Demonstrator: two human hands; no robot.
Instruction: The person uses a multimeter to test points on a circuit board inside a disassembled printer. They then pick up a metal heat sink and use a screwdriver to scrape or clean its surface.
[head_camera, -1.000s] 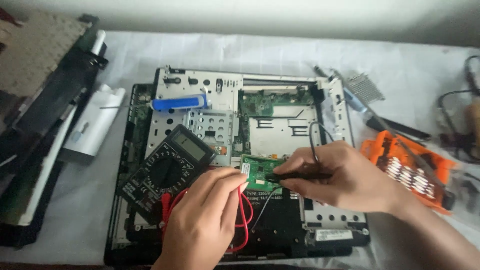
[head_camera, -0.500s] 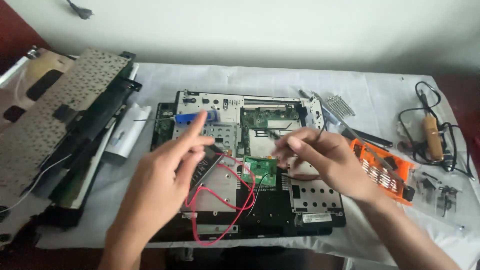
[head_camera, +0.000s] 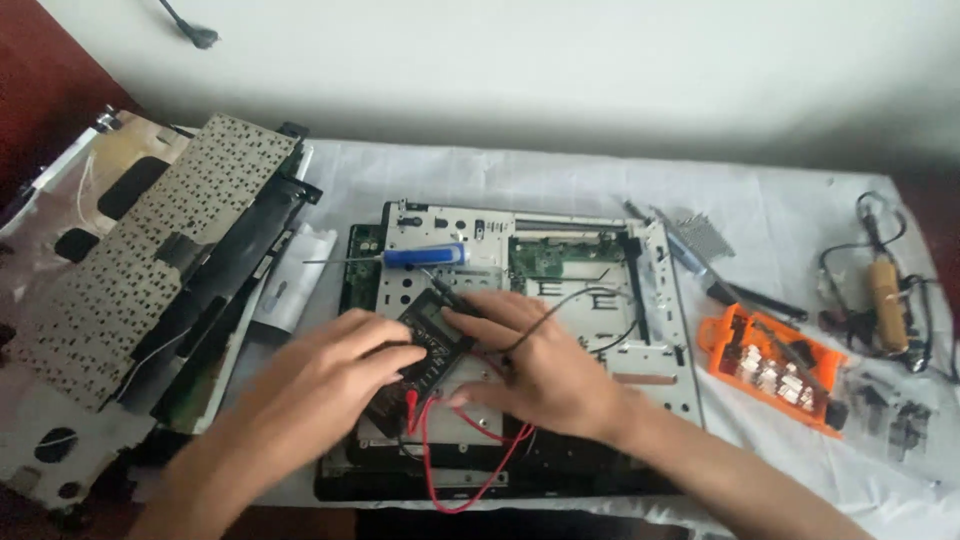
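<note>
Left hand: my left hand (head_camera: 335, 365) rests on the black multimeter (head_camera: 420, 355), fingers loosely curled on its face, gripping nothing.
Right hand: my right hand (head_camera: 545, 365) steadies the meter's other edge, fingers half open; a black lead (head_camera: 575, 297) loops past them.
Meter: lying on the opened laptop chassis (head_camera: 560, 300) on the tabletop, red leads (head_camera: 470, 470) trailing toward me.
Done: keyboard (head_camera: 150, 255) already off, boards exposed.
Left: judging by this, probing not yet under way.
Nearby: blue-handled screwdriver (head_camera: 420, 256), orange bit case (head_camera: 775, 365).
</note>
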